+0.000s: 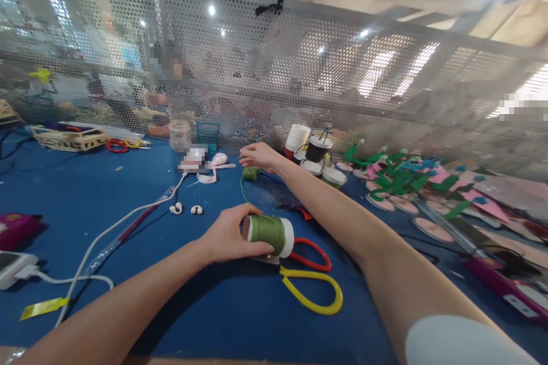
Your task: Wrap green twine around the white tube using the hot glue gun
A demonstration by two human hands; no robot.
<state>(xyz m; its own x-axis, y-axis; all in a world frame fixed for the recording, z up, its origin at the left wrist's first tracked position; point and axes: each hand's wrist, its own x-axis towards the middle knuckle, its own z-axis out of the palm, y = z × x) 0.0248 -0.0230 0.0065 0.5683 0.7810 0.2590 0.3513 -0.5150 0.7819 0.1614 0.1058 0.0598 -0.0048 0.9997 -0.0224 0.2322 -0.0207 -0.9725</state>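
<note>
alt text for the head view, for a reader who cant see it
The left hand grips a spool of green thread lying on its side on a blue table, while the right hand is stretched far ahead near a small green wad. Scissors with red and yellow handles lie beside the spool. A perforated metal screen backs the table.

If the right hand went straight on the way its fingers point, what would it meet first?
Probably the pink ribbon roll, just beyond the right hand; depth is unclear, so it might pass above it. The left hand holds the green spool.
</note>
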